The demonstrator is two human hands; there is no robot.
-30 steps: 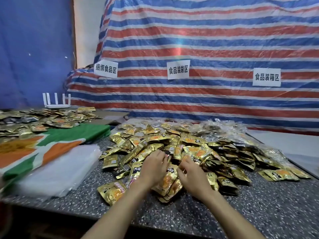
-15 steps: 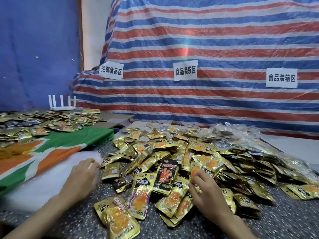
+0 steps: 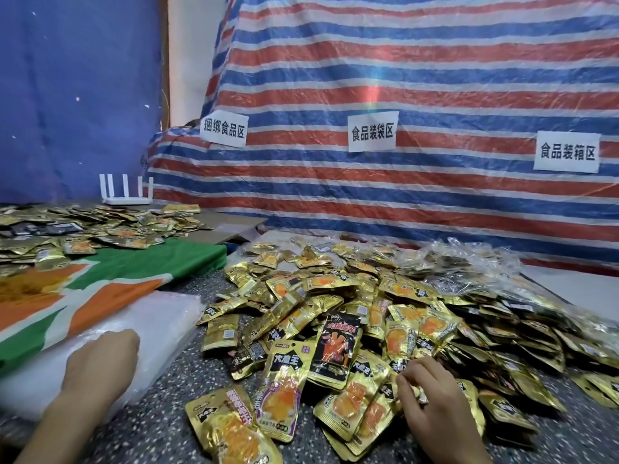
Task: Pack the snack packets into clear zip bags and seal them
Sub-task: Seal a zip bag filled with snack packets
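A big heap of gold snack packets (image 3: 335,306) covers the speckled table (image 3: 187,373), with one black packet (image 3: 338,349) on top near the front. A stack of flat clear zip bags (image 3: 157,326) lies left of the heap. My left hand (image 3: 100,363) rests on that stack, fingers bent down onto the top bag and holding nothing that I can see. My right hand (image 3: 432,400) sits on the front right of the heap, its fingers curled round gold packets.
Filled clear bags (image 3: 465,266) lie at the back right of the heap. A green, orange and white cloth (image 3: 100,283) covers a raised surface on the left, with more packets (image 3: 83,229) and a white router (image 3: 125,192) behind. A striped tarp (image 3: 402,195) forms the back wall.
My left hand left the packet heap and moved left onto the stack of clear bags. My right hand stayed on the packets, and the view moved closer.
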